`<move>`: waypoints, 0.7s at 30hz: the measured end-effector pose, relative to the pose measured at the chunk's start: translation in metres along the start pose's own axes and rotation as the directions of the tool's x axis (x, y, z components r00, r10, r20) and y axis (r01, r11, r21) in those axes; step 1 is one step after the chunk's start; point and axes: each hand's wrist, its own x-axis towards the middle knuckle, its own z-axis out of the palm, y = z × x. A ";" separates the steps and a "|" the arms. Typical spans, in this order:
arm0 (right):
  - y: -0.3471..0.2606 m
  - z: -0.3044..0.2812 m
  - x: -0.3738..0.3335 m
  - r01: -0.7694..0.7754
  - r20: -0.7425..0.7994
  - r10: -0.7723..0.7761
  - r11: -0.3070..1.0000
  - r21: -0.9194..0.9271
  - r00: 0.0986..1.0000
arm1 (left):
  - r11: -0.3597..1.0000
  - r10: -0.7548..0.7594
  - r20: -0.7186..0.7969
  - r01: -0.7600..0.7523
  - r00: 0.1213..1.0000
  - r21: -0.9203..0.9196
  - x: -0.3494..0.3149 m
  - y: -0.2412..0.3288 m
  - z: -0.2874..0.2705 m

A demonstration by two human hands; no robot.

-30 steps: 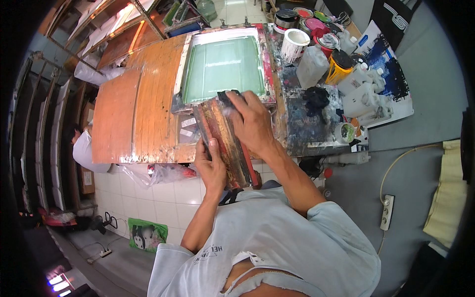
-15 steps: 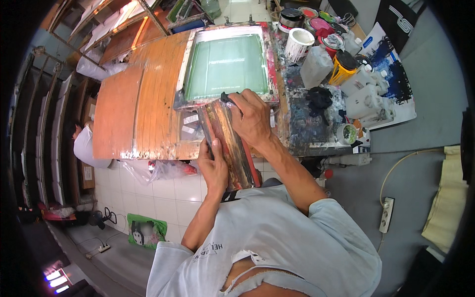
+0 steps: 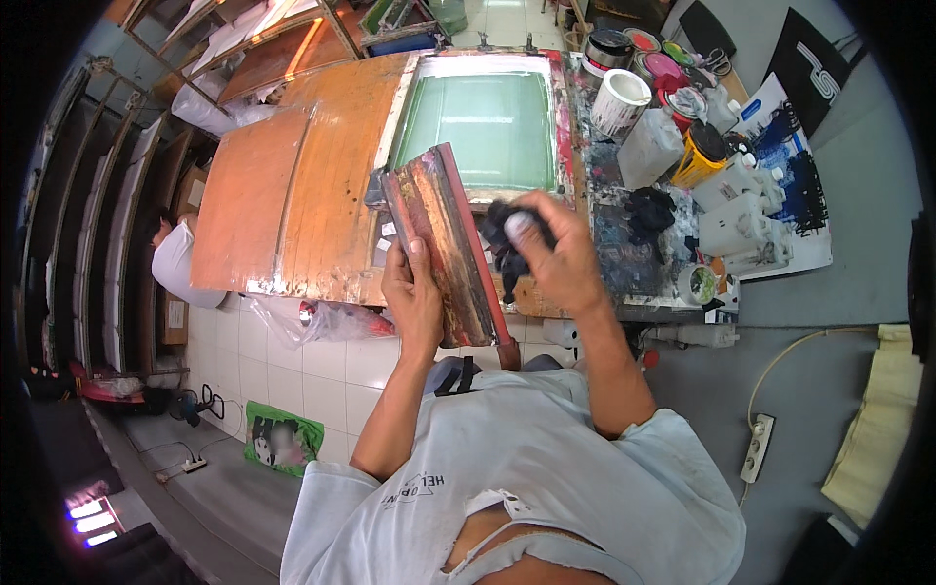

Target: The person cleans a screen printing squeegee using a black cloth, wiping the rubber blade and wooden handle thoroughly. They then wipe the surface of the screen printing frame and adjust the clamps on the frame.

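My left hand grips a long squeegee by its edge, thumb on the face. Its wooden body is stained dark brown and ochre, with a red strip along the right side. It is held tilted in front of me, its top end overlapping the printing screen, a green mesh in an ink-marked frame. Right of the squeegee, and apart from it, my right hand is closed on a crumpled black rag. The rag's lower end hangs down past the fingers.
Ink cans, white plastic jugs and another black cloth crowd the table's right side. Orange-brown boards lie at left. Beyond them a person in a white top is partly visible. Racks stand far left; a power strip lies right.
My right hand, with the rag, has come off the squeegee's top end and moved right and down. The squeegee's top end has risen and shifted slightly left against the screen. The whole view has shifted slightly.
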 end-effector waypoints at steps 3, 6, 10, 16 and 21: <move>-0.006 0.000 0.042 0.496 -0.116 -0.582 0.766 -0.409 0.805 | 0.999 -0.007 0.020 0.007 1.000 0.032 -0.002 0.002 -0.003; -0.003 0.021 0.064 0.457 -0.123 -0.531 0.807 -0.374 0.838 | 0.994 0.026 0.024 -0.029 0.999 0.107 -0.009 0.000 -0.004; 0.021 0.056 0.075 0.409 -0.123 -0.540 0.749 -0.521 0.832 | 0.984 0.079 0.017 -0.081 0.997 0.159 -0.010 0.001 -0.012; 0.024 0.122 0.073 0.311 -0.040 -0.436 0.699 -0.644 0.899 | 0.989 0.127 -0.072 -0.121 0.989 0.079 0.012 -0.007 -0.055; 0.032 0.172 0.082 0.279 -0.019 -0.395 0.682 -0.676 0.919 | 0.993 -0.004 -0.088 0.015 0.996 0.121 0.032 -0.007 -0.102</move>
